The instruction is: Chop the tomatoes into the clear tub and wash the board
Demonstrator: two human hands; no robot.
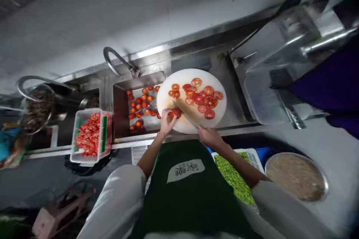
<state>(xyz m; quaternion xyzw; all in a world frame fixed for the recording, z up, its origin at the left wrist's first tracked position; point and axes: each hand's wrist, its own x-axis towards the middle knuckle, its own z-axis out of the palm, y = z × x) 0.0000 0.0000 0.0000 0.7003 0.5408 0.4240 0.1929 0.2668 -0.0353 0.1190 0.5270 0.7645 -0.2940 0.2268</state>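
A round white cutting board (193,75) lies over the counter beside the sink. On its left part, my left hand (167,122) is closed on a tomato (175,113), fingers bent against its side. My right hand (210,138) grips the handle of a kitchen knife (187,115), whose blade slants up and left next to that tomato. Several tomato slices (209,101) are spread over the board's right half. A few smaller tomato pieces (175,87) sit near its upper left. Whether the blade touches the tomato is hard to see.
Several whole tomatoes (138,106) lie in the metal sink (120,110) under a curved faucet (119,59). Left of it stands a clear bin of cut tomato (89,136). Below right are a basket of chopped greens (234,173) and a metal bowl (295,175). A person's sleeve shows far left.
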